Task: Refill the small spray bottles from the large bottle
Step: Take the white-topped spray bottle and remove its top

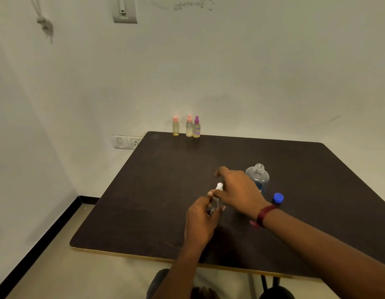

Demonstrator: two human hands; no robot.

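Observation:
A small clear spray bottle [216, 202] with a white spray top [219, 186] stands on the dark table [144, 201]. My left hand [200, 221] grips its body. My right hand [237, 190] reaches over it, thumb and fingers at the white top. Just behind my right hand stands the large clear bottle [258, 176], uncapped, with a little blue-tinted liquid low inside. Its blue cap [278, 198] lies to the right of my wrist. Three small spray bottles stand at the table's far edge: a peach-capped one [175, 126], a second peach-topped one [189, 126] and a purple-topped one [196, 127].
The table's far edge meets a pale wall with a switch and socket plate [127, 141] at the left. A table leg [264, 282] shows under the near edge. My knees [161, 281] sit below the front edge. Bare floor lies to the left.

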